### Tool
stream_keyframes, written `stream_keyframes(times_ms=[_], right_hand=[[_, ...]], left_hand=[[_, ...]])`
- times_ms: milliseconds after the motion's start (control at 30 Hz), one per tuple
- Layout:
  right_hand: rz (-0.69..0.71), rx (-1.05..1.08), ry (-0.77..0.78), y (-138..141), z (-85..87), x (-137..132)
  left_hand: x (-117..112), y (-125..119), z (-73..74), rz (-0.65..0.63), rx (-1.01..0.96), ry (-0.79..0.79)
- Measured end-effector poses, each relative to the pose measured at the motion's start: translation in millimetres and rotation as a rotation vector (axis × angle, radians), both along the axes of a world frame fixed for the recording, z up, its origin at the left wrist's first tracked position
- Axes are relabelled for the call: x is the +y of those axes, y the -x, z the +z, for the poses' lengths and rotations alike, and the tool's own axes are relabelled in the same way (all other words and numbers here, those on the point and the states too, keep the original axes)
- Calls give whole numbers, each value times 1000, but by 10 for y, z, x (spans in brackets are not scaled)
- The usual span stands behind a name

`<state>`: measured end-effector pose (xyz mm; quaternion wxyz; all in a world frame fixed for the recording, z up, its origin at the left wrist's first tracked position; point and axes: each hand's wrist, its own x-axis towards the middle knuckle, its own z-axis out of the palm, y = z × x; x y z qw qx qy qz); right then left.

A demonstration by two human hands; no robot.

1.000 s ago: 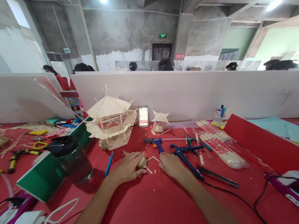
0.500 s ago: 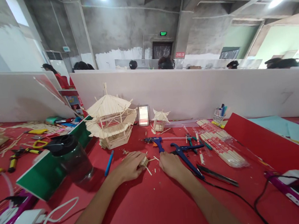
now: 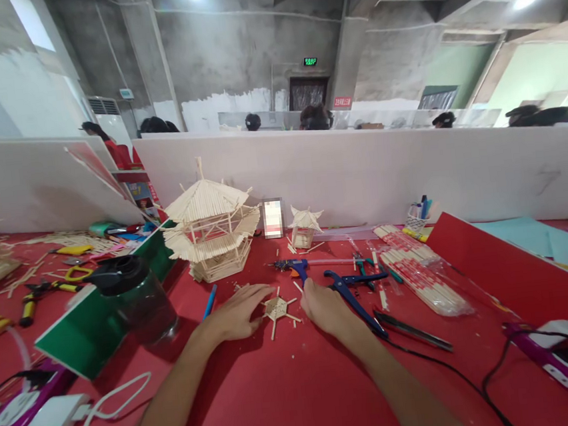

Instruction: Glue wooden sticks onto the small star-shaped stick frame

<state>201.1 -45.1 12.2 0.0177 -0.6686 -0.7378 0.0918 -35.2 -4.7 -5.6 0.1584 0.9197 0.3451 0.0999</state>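
A small six-armed frame of pale wooden sticks [image 3: 276, 309] lies flat on the red table between my hands. My left hand [image 3: 238, 312] rests just left of it, fingers stretched out and thumb apart, close to its left arms. My right hand [image 3: 323, 308] is closed, with a short thin stick [image 3: 298, 286] showing at its fingertips. Just beyond that hand lies a blue glue gun [image 3: 298, 265], its handle partly hidden by the fingers. A blue pen [image 3: 209, 302] lies behind my left wrist.
A two-tiered stick pavilion [image 3: 210, 227] and a smaller one [image 3: 306, 227] stand at the back. Blue cutters [image 3: 356, 303], black tweezers [image 3: 413, 330] and bagged sticks [image 3: 421, 277] lie right. A water bottle [image 3: 140, 307] stands left by a green board [image 3: 82, 336].
My left hand has let go of the six-armed stick frame and drawn slightly left, so the frame now lies flat and fully visible. My right hand has shifted slightly away from me.
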Motion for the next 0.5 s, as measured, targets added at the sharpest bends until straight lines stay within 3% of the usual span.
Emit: stream_keyframes(times_ms=[200, 500], right_hand=[[107, 87, -9, -9, -96, 22], [256, 335, -163, -74, -144, 59]], left_hand=[[41, 41, -22, 68, 6, -50], [55, -1, -4, 69, 24, -110]])
